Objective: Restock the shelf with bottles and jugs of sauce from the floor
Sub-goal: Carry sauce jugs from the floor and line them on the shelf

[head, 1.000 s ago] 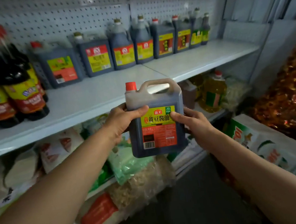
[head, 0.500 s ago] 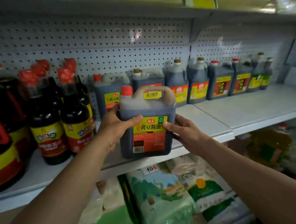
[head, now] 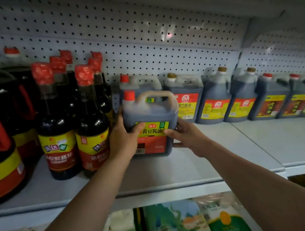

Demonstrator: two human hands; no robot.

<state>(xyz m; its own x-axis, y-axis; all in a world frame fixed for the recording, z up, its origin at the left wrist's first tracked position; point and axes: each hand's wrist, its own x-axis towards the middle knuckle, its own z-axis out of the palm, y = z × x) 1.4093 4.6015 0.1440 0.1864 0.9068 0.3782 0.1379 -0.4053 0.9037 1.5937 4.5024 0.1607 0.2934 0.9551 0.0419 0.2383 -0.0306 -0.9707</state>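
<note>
Gripping jug [head: 152, 127], left hand [head: 123, 139] and right hand [head: 187, 135]; moved deeper onto shelf [head: 195, 168].

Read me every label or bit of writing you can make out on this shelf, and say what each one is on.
"黄豆酱油": front label of the jug held by the left hand and right hand.
"海天": small red badge above that, blurred, likely.
"黄豆酱油": label of the red-and-yellow jug behind, partly hidden.
"味达美", "味极鲜酱油": front bottle.
Barcodes, small print, the far right jugs and the rice bags below: too blurred.
</note>
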